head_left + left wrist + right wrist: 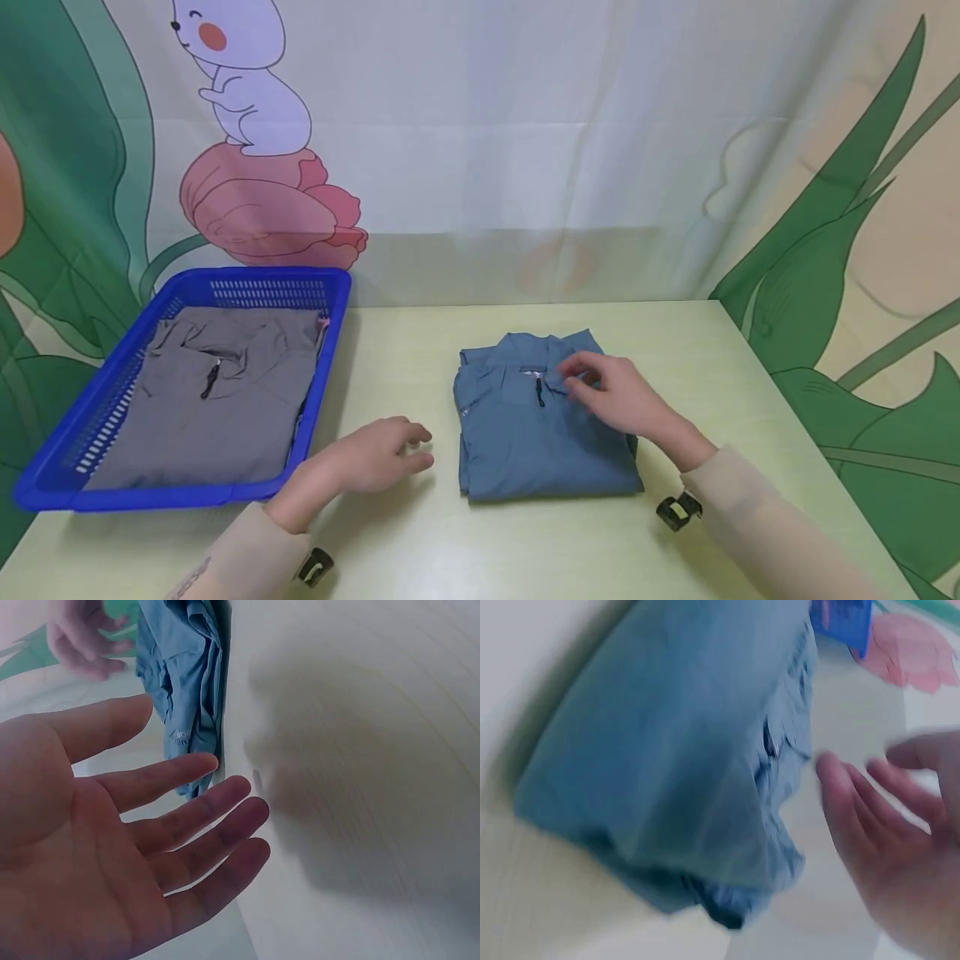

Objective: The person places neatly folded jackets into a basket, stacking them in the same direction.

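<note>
A blue jacket [547, 450], folded into a neat rectangle with its collar at the far side and a black zip pull in the middle, lies on the table. My right hand [618, 396] hovers over its upper right part with fingers loosely bent; the right wrist view shows a gap between fingertips and cloth. To the jacket's left, my left hand [378, 457] is held above the table, its fingers [195, 832] spread and nothing in them. In the left wrist view the jacket [187, 682] shows edge-on beyond the fingertips.
On the left stands a blue plastic basket [75, 500] with a folded grey garment [217, 442] inside, its black zip pull upward. The pale table [540, 550] ends at a printed curtain [480, 150] behind.
</note>
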A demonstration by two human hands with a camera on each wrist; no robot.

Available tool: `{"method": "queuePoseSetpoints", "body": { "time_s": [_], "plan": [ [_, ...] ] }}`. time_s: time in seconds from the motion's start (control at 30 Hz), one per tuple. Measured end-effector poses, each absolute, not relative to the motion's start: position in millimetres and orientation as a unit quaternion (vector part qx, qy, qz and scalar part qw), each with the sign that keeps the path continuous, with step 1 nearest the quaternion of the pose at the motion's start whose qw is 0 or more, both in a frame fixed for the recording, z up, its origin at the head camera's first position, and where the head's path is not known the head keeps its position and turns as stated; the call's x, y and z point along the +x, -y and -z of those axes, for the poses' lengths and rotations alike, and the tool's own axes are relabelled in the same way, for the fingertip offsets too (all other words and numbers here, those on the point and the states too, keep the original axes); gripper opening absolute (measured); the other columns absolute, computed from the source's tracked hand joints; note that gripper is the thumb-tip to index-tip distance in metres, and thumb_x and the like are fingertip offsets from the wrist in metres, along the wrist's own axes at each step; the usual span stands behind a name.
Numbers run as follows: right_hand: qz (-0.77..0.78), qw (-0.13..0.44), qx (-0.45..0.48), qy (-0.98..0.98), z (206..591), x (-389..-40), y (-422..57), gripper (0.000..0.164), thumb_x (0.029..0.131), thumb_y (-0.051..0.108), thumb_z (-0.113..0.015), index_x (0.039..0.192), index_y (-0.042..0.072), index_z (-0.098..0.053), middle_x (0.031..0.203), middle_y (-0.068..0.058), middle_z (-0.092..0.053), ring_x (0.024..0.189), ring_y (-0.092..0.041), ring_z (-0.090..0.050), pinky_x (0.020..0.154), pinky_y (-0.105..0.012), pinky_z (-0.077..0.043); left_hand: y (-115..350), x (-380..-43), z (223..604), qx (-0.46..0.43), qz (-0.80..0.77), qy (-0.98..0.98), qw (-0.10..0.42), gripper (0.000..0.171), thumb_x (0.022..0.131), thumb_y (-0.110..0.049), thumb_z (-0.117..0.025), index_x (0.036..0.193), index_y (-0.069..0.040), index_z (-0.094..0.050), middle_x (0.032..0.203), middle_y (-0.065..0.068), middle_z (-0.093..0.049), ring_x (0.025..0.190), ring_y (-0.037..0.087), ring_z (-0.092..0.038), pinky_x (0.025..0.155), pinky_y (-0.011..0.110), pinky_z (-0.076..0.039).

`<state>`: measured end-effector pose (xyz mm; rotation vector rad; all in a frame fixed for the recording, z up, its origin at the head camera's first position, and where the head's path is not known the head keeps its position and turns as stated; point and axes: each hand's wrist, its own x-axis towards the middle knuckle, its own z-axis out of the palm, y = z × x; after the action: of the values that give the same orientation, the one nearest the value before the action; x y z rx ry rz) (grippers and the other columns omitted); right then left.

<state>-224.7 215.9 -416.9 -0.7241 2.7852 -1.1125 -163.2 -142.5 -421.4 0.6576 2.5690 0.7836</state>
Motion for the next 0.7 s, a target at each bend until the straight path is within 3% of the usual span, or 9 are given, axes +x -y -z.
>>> {"method": "queuePoseSetpoints", "body": {
  "time_s": [0.1,0.17,0.3,0.37,0.47,0.57,0.7],
  "plan": [
    [0.347,-0.031,-0.153,-0.925,412,-227,-232,0.021,0.102,0.014,-0.061,0.116,0.0,-0.069,0.098,-0.012,-0.071,0.079,-0.024,-0.067,0.064,-0.036,-0.055,136,-161,424,0.216,-0.283,-0.917,0.178,0.04,0.101,-0.023,-0.066,0.131,0.003,-0.062,0.12,0.018,-0.064,0.113,0.036,-0.062,0.096,0.052,-0.05],
    [0.317,-0.032,-0.108,-0.942,410,-228,-244,0.028,0.102,0.017,-0.059,0.118,-0.005,-0.066,0.097,-0.014,-0.07,0.075,-0.023,-0.064,0.063,-0.036,-0.052,129,-158,424,0.198,-0.286,-0.921,0.175,0.045,0.097,-0.027,-0.072,0.132,-0.001,-0.059,0.12,0.017,-0.062,0.11,0.034,-0.063,0.093,0.05,-0.051],
    [0.283,0.058,-0.063,-0.955,415,-228,-263,0.04,0.104,0.023,-0.055,0.126,-0.011,-0.057,0.098,-0.02,-0.069,0.064,-0.024,-0.064,0.058,-0.035,-0.053,112,-149,424,0.183,-0.299,-0.918,0.187,0.065,0.088,-0.032,-0.084,0.136,-0.005,-0.05,0.119,0.016,-0.053,0.089,0.026,-0.062,0.081,0.045,-0.053],
    [0.286,0.097,-0.058,-0.951,420,-227,-268,0.037,0.104,0.023,-0.055,0.119,-0.01,-0.06,0.091,-0.018,-0.069,0.059,-0.023,-0.064,0.053,-0.034,-0.055,104,-144,424,0.186,-0.308,-0.912,0.196,0.072,0.085,-0.031,-0.087,0.138,-0.006,-0.046,0.116,0.017,-0.048,0.076,0.023,-0.058,0.073,0.042,-0.052],
    [0.303,0.126,-0.06,-0.943,428,-226,-271,0.025,0.103,0.019,-0.057,0.101,-0.005,-0.065,0.078,-0.013,-0.067,0.058,-0.02,-0.064,0.051,-0.033,-0.056,95,-140,425,0.198,-0.322,-0.905,0.195,0.079,0.084,-0.027,-0.088,0.143,-0.006,-0.041,0.115,0.017,-0.043,0.068,0.021,-0.054,0.065,0.038,-0.05],
    [0.323,0.156,-0.061,-0.931,432,-224,-271,0.021,0.102,0.013,-0.057,0.09,-0.001,-0.066,0.075,-0.01,-0.065,0.06,-0.02,-0.064,0.052,-0.034,-0.057,89,-140,428,0.206,-0.325,-0.905,0.183,0.084,0.082,-0.023,-0.089,0.147,-0.004,-0.038,0.116,0.018,-0.039,0.074,0.022,-0.055,0.068,0.038,-0.051],
    [0.374,0.22,-0.061,-0.899,438,-221,-269,0.019,0.1,0.008,-0.052,0.089,-0.002,-0.064,0.075,-0.011,-0.063,0.062,-0.022,-0.064,0.057,-0.036,-0.059,84,-142,433,0.214,-0.313,-0.909,0.172,0.086,0.08,-0.024,-0.091,0.146,-0.004,-0.039,0.119,0.02,-0.037,0.091,0.029,-0.055,0.084,0.044,-0.052]
  ]
}}
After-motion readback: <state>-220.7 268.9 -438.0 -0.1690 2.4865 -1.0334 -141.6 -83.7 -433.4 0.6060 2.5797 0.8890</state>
